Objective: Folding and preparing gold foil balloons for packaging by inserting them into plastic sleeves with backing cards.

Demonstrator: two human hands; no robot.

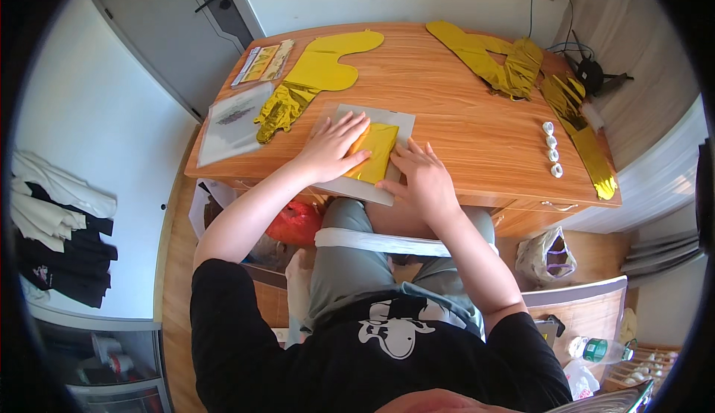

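Where the packet lies: on the grey board (404, 125) at the near edge of the desk (462, 122), with the yellow packet (380, 143) between the two hands.
Left hand: the left hand (335, 150) is laid over the packet's left side, fingers stretched toward the far side, thumb apart from them; it seems to press flat, clamped on nothing.
Right hand: the right hand (423, 178) is at the packet's right edge, thumb and fingers apart, thumb on the near side; no pinch shows, and whether a fingertip tucks under the edge I cannot tell.
Packet, done: it is a flat, compact rectangle, so its shaping looks mostly complete; slight creases remain on top.
Packet, left to do: judging by the hands, squaring and smoothing its edges seems unfinished.
Far left: a large foil (325, 63) lies spread out, its near end crumpled, untouched by either hand.
Far right: a looped foil (525, 57) and a long strip (588, 152) lie unfolded too, well apart from the hands.
Right side: four white rolls (551, 142) stand in a row, apparently unused.
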